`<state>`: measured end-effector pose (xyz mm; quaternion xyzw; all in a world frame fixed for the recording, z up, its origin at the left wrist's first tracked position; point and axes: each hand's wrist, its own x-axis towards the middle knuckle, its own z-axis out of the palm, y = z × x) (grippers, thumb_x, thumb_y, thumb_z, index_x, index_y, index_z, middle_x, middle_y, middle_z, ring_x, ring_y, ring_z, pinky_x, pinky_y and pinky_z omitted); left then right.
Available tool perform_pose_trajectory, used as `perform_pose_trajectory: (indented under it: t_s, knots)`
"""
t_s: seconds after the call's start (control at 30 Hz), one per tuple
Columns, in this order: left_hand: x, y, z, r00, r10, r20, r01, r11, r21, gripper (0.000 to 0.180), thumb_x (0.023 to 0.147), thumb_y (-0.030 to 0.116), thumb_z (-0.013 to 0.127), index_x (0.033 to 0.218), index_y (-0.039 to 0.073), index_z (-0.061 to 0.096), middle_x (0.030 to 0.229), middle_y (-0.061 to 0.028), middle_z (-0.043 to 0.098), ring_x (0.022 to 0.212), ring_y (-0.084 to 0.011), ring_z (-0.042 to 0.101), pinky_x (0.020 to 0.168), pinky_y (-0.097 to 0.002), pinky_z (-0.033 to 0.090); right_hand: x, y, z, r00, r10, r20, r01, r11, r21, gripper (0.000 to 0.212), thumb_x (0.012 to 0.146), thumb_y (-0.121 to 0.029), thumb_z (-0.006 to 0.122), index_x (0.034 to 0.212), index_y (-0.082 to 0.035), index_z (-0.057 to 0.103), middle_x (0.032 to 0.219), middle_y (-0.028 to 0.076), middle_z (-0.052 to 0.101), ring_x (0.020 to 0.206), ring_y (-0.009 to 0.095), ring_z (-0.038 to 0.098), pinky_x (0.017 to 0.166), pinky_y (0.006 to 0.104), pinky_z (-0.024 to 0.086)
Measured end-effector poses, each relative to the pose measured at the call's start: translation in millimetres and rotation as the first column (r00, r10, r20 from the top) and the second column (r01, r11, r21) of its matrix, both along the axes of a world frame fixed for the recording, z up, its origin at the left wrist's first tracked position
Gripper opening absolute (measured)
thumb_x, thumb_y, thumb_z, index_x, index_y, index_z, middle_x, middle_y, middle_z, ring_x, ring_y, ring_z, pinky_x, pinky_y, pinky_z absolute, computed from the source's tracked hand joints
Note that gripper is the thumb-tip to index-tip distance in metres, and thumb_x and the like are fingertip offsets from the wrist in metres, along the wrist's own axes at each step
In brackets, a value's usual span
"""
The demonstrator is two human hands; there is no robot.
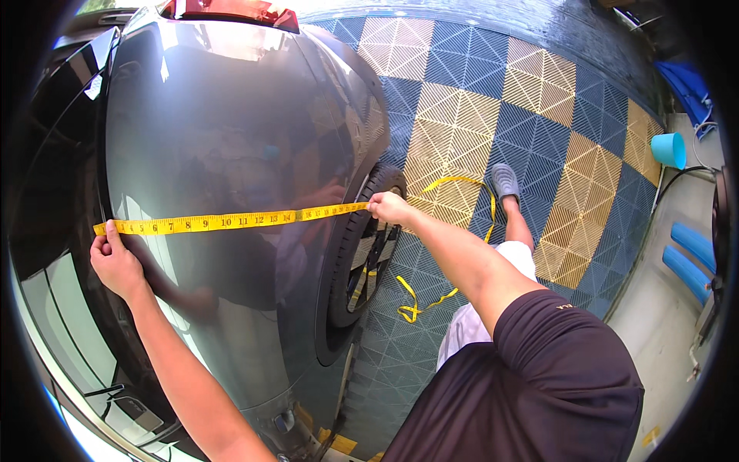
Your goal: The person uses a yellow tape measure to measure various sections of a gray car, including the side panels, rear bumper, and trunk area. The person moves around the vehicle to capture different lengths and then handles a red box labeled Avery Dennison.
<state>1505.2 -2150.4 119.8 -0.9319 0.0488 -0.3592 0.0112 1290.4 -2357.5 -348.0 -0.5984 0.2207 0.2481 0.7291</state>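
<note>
A yellow tape measure (239,221), soft and ribbon-like, runs almost straight across the dark grey rear fender (231,154) of a car. My left hand (115,260) pinches one end of it beside the black rear window edge. At the wheel arch, my right hand (387,208) grips the tape with closed fingers, close to the black tire (362,231). Past my right hand, the tape's loose length hangs out of sight behind my arm and lies curled on the floor.
The floor is blue and tan checkered grid tiles (454,127). My shoe (505,181) stands right of the wheel. A turquoise bucket (668,150), a blue cloth (685,88) and blue tubes (687,273) are along the right side. A red tail light (231,11) tops the fender.
</note>
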Motion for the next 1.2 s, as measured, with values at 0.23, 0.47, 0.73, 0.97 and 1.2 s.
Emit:
perform_pose_trajectory:
  t_s: [0.23, 0.47, 0.73, 0.97, 1.2]
  knots:
    - [-5.4, 14.3, 2.5, 1.000, -0.009, -0.007, 0.009, 1.000, 0.002, 0.050, 0.088, 0.047, 0.068, 0.097, -0.003, 0.065, 0.084, -0.0077, 0.059, 0.075, -0.0196, 0.054, 0.070, -0.0339, 0.045, -7.4, 0.7, 2.9, 0.999, 0.023, 0.047, -0.023, 1.000, 0.011, 0.024, 0.092, -0.026, 0.059, 0.093, -0.002, 0.064, 0.072, 0.004, 0.065, 0.063, 0.014, 0.059, 0.059, 0.0317, 0.048]
    - [-9.1, -14.9, -12.1, 0.988, -0.100, 0.115, 0.093, 0.994, 0.064, 0.039, 0.088, 0.041, 0.068, 0.094, 0.003, 0.064, 0.085, -0.0089, 0.058, 0.081, -0.0277, 0.056, 0.076, -0.0414, 0.045, -43.3, -27.9, -0.7, 0.995, 0.066, 0.076, -0.060, 0.995, -0.079, 0.027, 0.092, -0.028, 0.059, 0.092, -0.002, 0.066, 0.070, 0.005, 0.065, 0.065, 0.014, 0.061, 0.062, 0.0315, 0.049]
    - [-17.4, -13.7, -18.9, 0.988, -0.058, 0.142, 0.055, 0.998, 0.025, 0.034, 0.088, 0.040, 0.068, 0.094, 0.007, 0.062, 0.086, -0.0062, 0.056, 0.083, -0.0270, 0.054, 0.074, -0.0427, 0.043, -79.6, -96.2, 14.4, 0.957, 0.269, 0.109, -0.244, 0.949, -0.201, 0.025, 0.095, -0.023, 0.055, 0.087, -0.001, 0.063, 0.071, 0.003, 0.062, 0.068, 0.013, 0.059, 0.065, 0.0302, 0.048]
    - [-15.2, -31.9, -10.4, 0.975, -0.091, 0.201, 0.083, 0.995, 0.050, 0.027, 0.085, 0.029, 0.071, 0.094, 0.006, 0.062, 0.082, -0.0075, 0.054, 0.078, -0.0274, 0.053, 0.070, -0.0414, 0.042, -79.8, -159.7, 54.5, 0.897, 0.429, 0.106, -0.402, 0.892, -0.207, 0.026, 0.093, -0.025, 0.057, 0.087, -0.001, 0.064, 0.072, 0.005, 0.064, 0.068, 0.015, 0.061, 0.066, 0.0314, 0.049]
    - [-42.2, -30.9, -15.5, 0.970, 0.063, 0.233, -0.081, 0.994, 0.070, 0.020, 0.083, 0.023, 0.070, 0.095, 0.011, 0.060, 0.093, -0.0038, 0.055, 0.090, -0.0262, 0.053, 0.078, -0.0414, 0.040, -27.5, -239.4, 134.9, 0.743, 0.666, 0.065, -0.612, 0.716, -0.336, 0.022, 0.092, -0.021, 0.058, 0.096, 0.000, 0.063, 0.079, 0.005, 0.067, 0.075, 0.015, 0.062, 0.070, 0.0305, 0.049]
